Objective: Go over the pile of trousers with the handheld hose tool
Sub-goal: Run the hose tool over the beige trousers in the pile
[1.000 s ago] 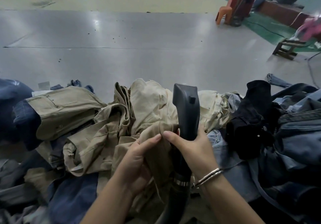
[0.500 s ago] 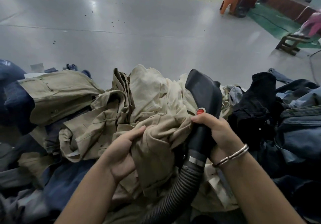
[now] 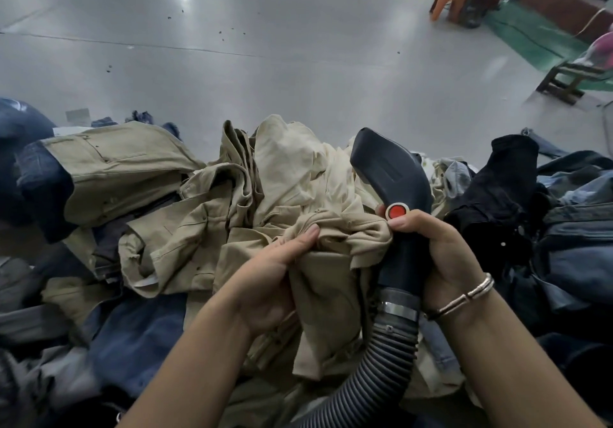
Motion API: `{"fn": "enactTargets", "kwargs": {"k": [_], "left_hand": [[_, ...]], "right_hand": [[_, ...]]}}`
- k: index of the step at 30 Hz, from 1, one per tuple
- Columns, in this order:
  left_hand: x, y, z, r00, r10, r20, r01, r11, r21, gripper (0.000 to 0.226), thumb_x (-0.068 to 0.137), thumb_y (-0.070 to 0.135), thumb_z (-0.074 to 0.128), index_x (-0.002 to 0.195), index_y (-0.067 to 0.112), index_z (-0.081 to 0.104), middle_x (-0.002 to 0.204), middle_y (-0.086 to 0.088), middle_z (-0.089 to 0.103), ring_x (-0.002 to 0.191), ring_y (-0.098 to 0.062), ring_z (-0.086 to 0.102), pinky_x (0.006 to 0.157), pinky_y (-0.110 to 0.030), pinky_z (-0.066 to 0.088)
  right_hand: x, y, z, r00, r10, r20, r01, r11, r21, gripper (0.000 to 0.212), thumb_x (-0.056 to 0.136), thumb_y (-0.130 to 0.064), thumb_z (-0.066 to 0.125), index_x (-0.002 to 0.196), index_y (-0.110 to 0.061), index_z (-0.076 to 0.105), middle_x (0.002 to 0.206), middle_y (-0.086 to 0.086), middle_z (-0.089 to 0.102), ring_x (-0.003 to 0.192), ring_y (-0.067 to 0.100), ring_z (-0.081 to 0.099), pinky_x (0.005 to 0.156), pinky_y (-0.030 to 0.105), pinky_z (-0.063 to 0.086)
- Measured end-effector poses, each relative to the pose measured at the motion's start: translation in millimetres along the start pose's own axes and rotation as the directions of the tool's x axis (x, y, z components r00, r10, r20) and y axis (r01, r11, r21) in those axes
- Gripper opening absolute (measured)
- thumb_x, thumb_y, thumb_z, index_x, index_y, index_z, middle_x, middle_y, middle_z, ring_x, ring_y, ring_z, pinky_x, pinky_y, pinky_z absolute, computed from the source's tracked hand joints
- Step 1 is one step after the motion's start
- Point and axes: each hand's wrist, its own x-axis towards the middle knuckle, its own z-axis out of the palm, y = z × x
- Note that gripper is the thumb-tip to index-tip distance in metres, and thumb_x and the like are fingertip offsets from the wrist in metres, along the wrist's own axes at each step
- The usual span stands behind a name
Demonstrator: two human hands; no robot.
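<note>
The right hand (image 3: 441, 255) is wrapped tight around the neck of the black hose tool (image 3: 394, 175), with the thumb just below its red button (image 3: 397, 211). The ribbed hose (image 3: 374, 371) runs down from the tool toward the person. The left hand (image 3: 275, 281) sits just left of the tool and bunches up a fold of the tan trousers (image 3: 298, 195). The wide mouth of the tool points up and away, above the tan trousers, so it does not look pressed on the cloth right now.

The pile of trousers (image 3: 139, 328) spreads on both sides of the tool: tan ones to its left, blue jeans (image 3: 577, 228) and a black pair (image 3: 497, 202) to its right. I cannot tell which pairs have been gone over. My guess is that the job is somewhere in the middle, with the tan pair in hand and lots still to do.

Past the tool, the grey floor (image 3: 298, 62) is wide and open. The pile ends just behind the tool, so there is room to swing it forward. To its right the dark trousers are heaped close, so that side is tight. A small wooden stool (image 3: 570, 82) stands far off to the right.
</note>
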Motion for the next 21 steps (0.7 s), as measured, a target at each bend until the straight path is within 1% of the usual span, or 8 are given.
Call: {"fn": "enactTargets", "kwargs": {"k": [2,5,8,12,13,16,18,21], "left_hand": [[-0.1,-3.0,1.7,1.000,-0.019,0.003,0.019,0.995,-0.102,0.034,0.071,0.031,0.068,0.097,0.012,0.077,0.104,-0.012,0.073,0.089,-0.021,0.072,0.071,-0.034,0.059],[-3.2,-5.0,5.4,0.989,-0.037,0.144,0.072,0.967,-0.246,0.048,0.067,0.031,0.084,0.105,0.003,0.073,0.105,-0.018,0.071,0.093,-0.025,0.070,0.086,-0.037,0.057],[-3.1,-10.5,3.0,0.975,-0.036,0.218,0.086,0.970,-0.225,0.057,0.057,0.032,0.090,0.104,0.004,0.073,0.097,-0.015,0.072,0.088,-0.024,0.069,0.085,-0.034,0.054],[-2.0,-15.7,1.3,0.990,-0.036,0.135,0.065,0.975,-0.212,0.062,0.062,0.038,0.086,0.109,0.002,0.070,0.105,-0.018,0.068,0.097,-0.028,0.065,0.098,-0.038,0.047],[-1.1,-15.3,1.2,0.996,-0.006,0.094,0.026,0.977,-0.213,0.057,0.067,0.039,0.082,0.107,0.001,0.070,0.104,-0.019,0.069,0.097,-0.030,0.066,0.097,-0.040,0.048],[3.9,-9.5,-6.4,0.996,0.084,-0.022,-0.087,0.960,-0.264,0.049,0.083,0.048,0.056,0.095,0.005,0.076,0.095,-0.018,0.072,0.089,-0.028,0.071,0.078,-0.038,0.058],[5.5,-4.7,-13.8,0.988,0.131,-0.077,-0.148,0.948,-0.281,0.055,0.088,0.051,0.045,0.093,0.007,0.078,0.098,-0.016,0.073,0.092,-0.026,0.071,0.078,-0.037,0.058],[7.4,0.6,-21.4,0.977,0.154,-0.149,-0.188,0.947,-0.259,0.058,0.085,0.057,0.047,0.097,0.009,0.077,0.106,-0.015,0.071,0.103,-0.025,0.068,0.093,-0.038,0.053]], "right_hand": [[4.0,-1.9,-2.9,1.000,0.025,-0.016,-0.025,0.999,-0.032,0.010,0.055,-0.011,0.059,0.060,-0.009,0.067,0.063,0.008,0.061,0.053,0.021,0.061,0.057,0.028,0.055],[11.3,-1.2,-6.0,0.996,0.039,-0.083,-0.046,0.995,-0.088,0.026,0.052,-0.012,0.060,0.078,-0.008,0.060,0.073,0.009,0.054,0.063,0.023,0.054,0.067,0.032,0.049],[14.9,0.6,-7.1,0.995,0.018,-0.102,-0.030,0.992,-0.122,0.031,0.052,-0.011,0.060,0.083,-0.007,0.056,0.072,0.009,0.052,0.061,0.020,0.052,0.061,0.027,0.050],[17.9,11.1,-7.0,0.994,-0.047,-0.102,0.023,0.974,-0.224,0.005,0.071,0.002,0.058,0.072,-0.002,0.056,0.058,0.008,0.053,0.048,0.016,0.054,0.049,0.022,0.050],[19.1,15.2,-7.3,0.991,-0.077,-0.108,0.046,0.965,-0.257,0.011,0.077,0.007,0.055,0.069,-0.001,0.054,0.055,0.008,0.052,0.045,0.015,0.054,0.046,0.023,0.049],[19.5,19.8,-10.1,0.977,-0.182,-0.111,0.136,0.932,-0.337,0.018,0.079,0.012,0.057,0.073,-0.003,0.050,0.057,0.010,0.049,0.044,0.016,0.054,0.044,0.025,0.048],[11.9,13.9,-15.4,0.963,-0.255,-0.088,0.200,0.893,-0.402,0.020,0.070,-0.002,0.072,0.075,-0.005,0.053,0.057,0.010,0.051,0.045,0.018,0.056,0.045,0.027,0.049],[-7.0,4.1,-22.0,0.962,-0.274,0.001,0.237,0.831,-0.503,0.040,0.055,-0.038,0.085,0.063,-0.010,0.058,0.058,0.010,0.055,0.047,0.021,0.057,0.044,0.029,0.048]]}}
